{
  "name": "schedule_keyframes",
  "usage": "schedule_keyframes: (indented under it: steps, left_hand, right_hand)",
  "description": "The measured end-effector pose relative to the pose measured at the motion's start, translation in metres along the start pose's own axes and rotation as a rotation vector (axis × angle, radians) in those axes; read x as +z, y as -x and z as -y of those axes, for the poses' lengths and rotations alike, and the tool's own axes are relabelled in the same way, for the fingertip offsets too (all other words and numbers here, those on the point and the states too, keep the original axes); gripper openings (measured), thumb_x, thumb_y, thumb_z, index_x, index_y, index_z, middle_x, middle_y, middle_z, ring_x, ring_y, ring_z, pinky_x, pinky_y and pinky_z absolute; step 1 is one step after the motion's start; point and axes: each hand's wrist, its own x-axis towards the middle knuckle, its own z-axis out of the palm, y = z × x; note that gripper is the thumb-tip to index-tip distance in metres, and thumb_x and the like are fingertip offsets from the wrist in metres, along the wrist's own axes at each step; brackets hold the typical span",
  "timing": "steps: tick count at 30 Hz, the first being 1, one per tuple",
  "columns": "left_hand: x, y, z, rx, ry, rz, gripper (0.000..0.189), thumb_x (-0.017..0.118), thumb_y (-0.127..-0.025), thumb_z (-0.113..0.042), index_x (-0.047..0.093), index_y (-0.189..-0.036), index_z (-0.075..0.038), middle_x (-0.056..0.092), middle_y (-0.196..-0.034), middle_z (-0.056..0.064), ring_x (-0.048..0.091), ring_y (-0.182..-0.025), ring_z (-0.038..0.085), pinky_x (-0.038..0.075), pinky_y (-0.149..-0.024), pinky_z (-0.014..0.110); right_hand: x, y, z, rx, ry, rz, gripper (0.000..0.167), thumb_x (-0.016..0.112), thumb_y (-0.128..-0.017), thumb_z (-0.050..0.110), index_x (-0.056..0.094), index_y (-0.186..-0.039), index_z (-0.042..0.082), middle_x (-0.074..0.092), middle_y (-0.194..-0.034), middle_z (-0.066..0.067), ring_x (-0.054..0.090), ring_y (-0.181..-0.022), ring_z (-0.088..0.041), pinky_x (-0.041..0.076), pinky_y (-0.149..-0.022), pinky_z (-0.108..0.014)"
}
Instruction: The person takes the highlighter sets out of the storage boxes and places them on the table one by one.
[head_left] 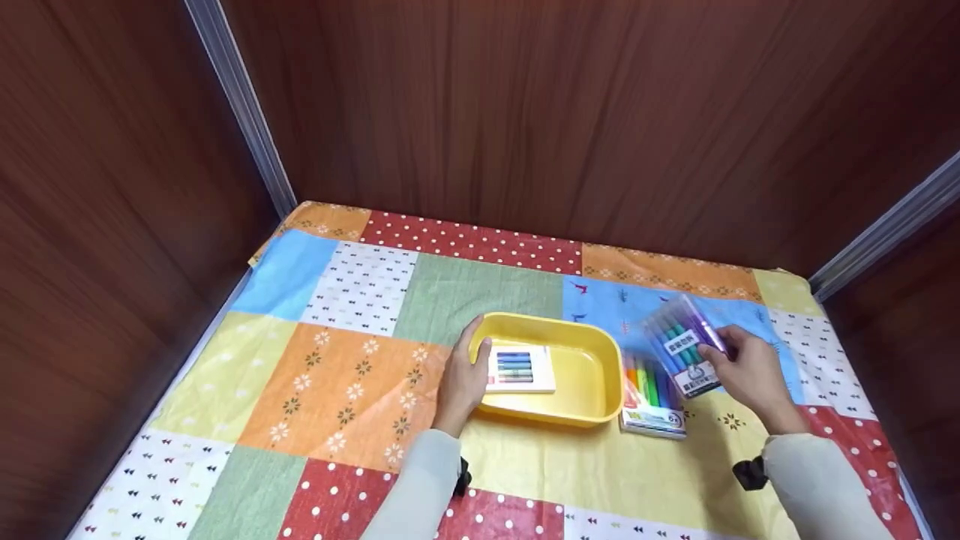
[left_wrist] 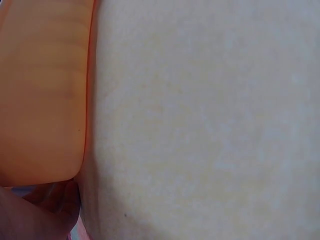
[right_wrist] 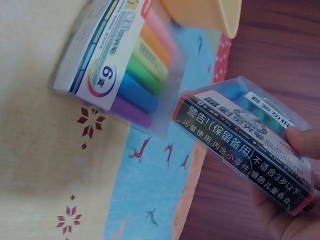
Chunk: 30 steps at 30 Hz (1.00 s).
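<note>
A patchwork cloth (head_left: 352,375) lay spread out, and on it sat a yellow tub (head_left: 581,379). The left hand (head_left: 463,379) pinched the tub's left rim between thumb and fingers; the right hand (head_left: 752,371) pinched a clear pen case (head_left: 679,337), tilted in the air to the tub's right. Inside the tub, toward its left end, lay a white box (head_left: 521,369) showing blue and green sticks. Just right of the tub lay a highlighter pack (head_left: 649,397) marked "6支". The case's black end read "警告!" and "不适合3岁以下".
</note>
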Motion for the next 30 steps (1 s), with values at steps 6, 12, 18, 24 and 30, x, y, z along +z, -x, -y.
schedule_keyframes:
  steps: [6, 12, 18, 24, 30]
  left_hand:
    - [0.0, -0.001, 0.0, -0.01, 0.004, 0.003, 0.048, 0.045, -0.107, -0.043, 0.035, -0.154, -0.043, 0.041, -0.162, -0.002, 0.042, -0.147, 0.031, 0.039, -0.115, 0.058]
    - [-0.001, -0.001, -0.002, -0.024, -0.011, 0.005, 0.048, 0.045, -0.106, -0.044, 0.033, -0.153, -0.047, 0.04, -0.162, -0.003, 0.043, -0.146, 0.033, 0.04, -0.113, 0.059]
    - [0.0, 0.001, -0.001, -0.03, -0.012, 0.009, 0.048, 0.044, -0.106, -0.045, 0.033, -0.153, -0.049, 0.039, -0.162, -0.004, 0.044, -0.146, 0.033, 0.041, -0.113, 0.058]
    - [0.0, -0.001, 0.0, -0.034, -0.013, 0.008, 0.049, 0.044, -0.106, -0.045, 0.033, -0.154, -0.047, 0.039, -0.163, -0.004, 0.042, -0.147, 0.032, 0.04, -0.114, 0.058]
    - [-0.001, 0.001, -0.001, -0.019, -0.008, 0.011, 0.048, 0.044, -0.106, -0.045, 0.033, -0.153, -0.048, 0.041, -0.162, -0.001, 0.045, -0.145, 0.034, 0.044, -0.108, 0.058]
  right_hand:
    - [-0.002, 0.005, -0.011, 0.026, 0.009, -0.054, 0.03, 0.065, -0.098, 0.019, 0.065, -0.113, -0.007, 0.068, -0.094, -0.021, 0.051, -0.068, -0.006, 0.045, -0.056, -0.021]
    - [0.0, 0.008, -0.022, 0.086, 0.004, -0.062, 0.033, 0.064, -0.098, 0.021, 0.064, -0.114, -0.008, 0.068, -0.099, -0.024, 0.052, -0.071, -0.006, 0.046, -0.058, -0.019]
    - [0.001, 0.016, -0.033, 0.186, -0.027, -0.02, 0.039, 0.062, -0.1, 0.025, 0.062, -0.121, -0.007, 0.068, -0.107, -0.023, 0.055, -0.077, -0.003, 0.048, -0.064, -0.016]
    - [0.003, 0.021, -0.043, 0.258, -0.049, 0.01, 0.042, 0.059, -0.101, 0.026, 0.06, -0.125, -0.008, 0.067, -0.106, -0.02, 0.056, -0.078, -0.005, 0.049, -0.064, -0.017]
    - [0.009, 0.027, -0.051, 0.299, -0.062, -0.009, 0.039, 0.061, -0.1, 0.024, 0.062, -0.122, -0.008, 0.067, -0.091, -0.01, 0.054, -0.072, -0.005, 0.048, -0.061, -0.021]
